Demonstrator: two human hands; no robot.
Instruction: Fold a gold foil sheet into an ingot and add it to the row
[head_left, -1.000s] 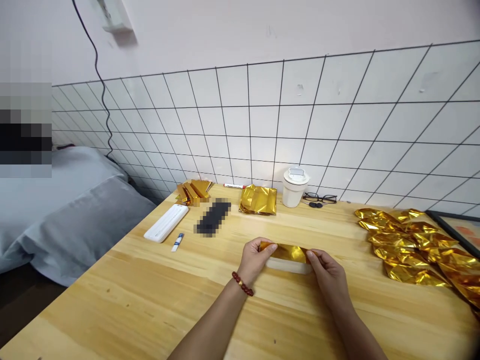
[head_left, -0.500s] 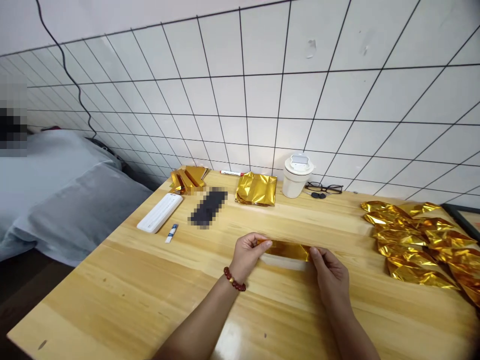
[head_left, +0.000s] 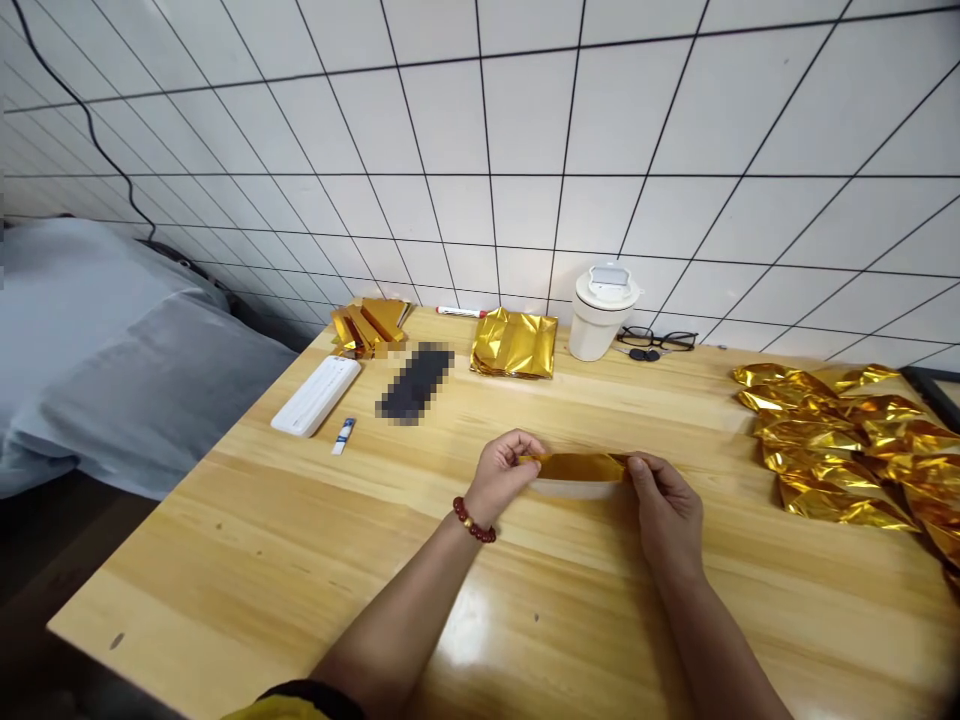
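Between my two hands a strip of gold foil paper [head_left: 577, 468] is stretched just above the wooden table [head_left: 300, 560], with a pale band along its near side. My left hand [head_left: 506, 475], with a dark red bead bracelet at the wrist, pinches the strip's left end. At the right end, my right hand [head_left: 664, 505] grips it between thumb and fingers. Beyond the hands lies a stack of gold foil sheets [head_left: 514, 343]. Rows of crumpled gold foil pieces [head_left: 825, 440] spread to the right.
Folded gold strips [head_left: 371, 325], a white power bank [head_left: 316, 396], a small blue-and-white tube [head_left: 343, 436] and a blurred dark object [head_left: 416, 385] occupy the left side. Along the wall are a marker [head_left: 460, 312], a white lidded cup [head_left: 600, 310] and eyeglasses [head_left: 660, 338].
My view has tilted downward. The strip, held at both ends throughout, has turned from showing a flat shiny face to a more opened, bowed shape.
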